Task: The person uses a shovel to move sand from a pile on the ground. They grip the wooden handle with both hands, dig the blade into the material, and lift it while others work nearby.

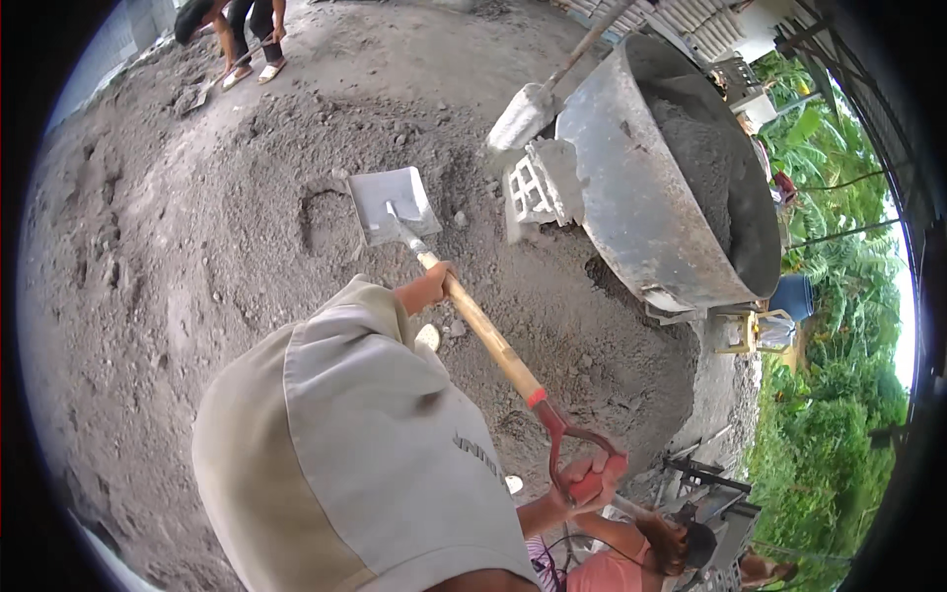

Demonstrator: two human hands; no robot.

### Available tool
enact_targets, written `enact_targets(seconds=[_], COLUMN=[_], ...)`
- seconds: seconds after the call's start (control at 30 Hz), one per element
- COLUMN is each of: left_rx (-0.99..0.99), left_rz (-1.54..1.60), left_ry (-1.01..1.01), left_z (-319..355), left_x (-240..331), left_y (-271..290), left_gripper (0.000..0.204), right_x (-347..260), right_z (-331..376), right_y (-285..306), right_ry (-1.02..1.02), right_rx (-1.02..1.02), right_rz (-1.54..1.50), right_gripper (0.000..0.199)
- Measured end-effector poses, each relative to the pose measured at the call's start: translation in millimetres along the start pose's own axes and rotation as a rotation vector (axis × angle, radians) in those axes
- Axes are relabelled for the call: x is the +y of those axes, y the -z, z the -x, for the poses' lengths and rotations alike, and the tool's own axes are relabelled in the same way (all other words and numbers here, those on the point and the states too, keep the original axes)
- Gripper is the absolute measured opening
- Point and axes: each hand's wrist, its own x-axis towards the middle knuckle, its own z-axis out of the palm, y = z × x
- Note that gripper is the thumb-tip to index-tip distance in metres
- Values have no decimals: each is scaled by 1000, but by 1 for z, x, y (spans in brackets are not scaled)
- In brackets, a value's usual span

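A shovel (498, 350) with a pale wooden shaft and red D-shaped handle slants across my front. My left hand (429, 288) is closed round its shaft, just above the metal socket. My right hand (592, 479) grips the red handle at the lower right. Far from me, the shovel's flat, square blade (375, 197) is over grey sand; its face looks bare, with a whitish film. Beside the blade is a shallow hollow in the sand. My left sleeve hides part of the shaft side of the ground.
A large metal drum (641, 187) holding grey mix stands right, beside a hollow concrete block (538, 187). A second, mortar-coated shovel (523, 113) leans there. One person (237, 39) bends at far left with a tool; another, in pink (621, 562), is close at lower right.
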Motion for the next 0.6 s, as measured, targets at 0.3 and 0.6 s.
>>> enact_targets(seconds=[0.3,0.6], left_rx=[242,-88], left_rz=[620,800], left_ry=[249,-112], left_z=[24,120], left_x=[-125,5], left_y=[347,421], left_gripper=[14,14], right_x=[80,116], right_z=[105,278], right_y=[-159,-268], right_ry=[-562,-411], right_rx=[-106,-404], right_rz=[483,749], right_gripper=[40,45])
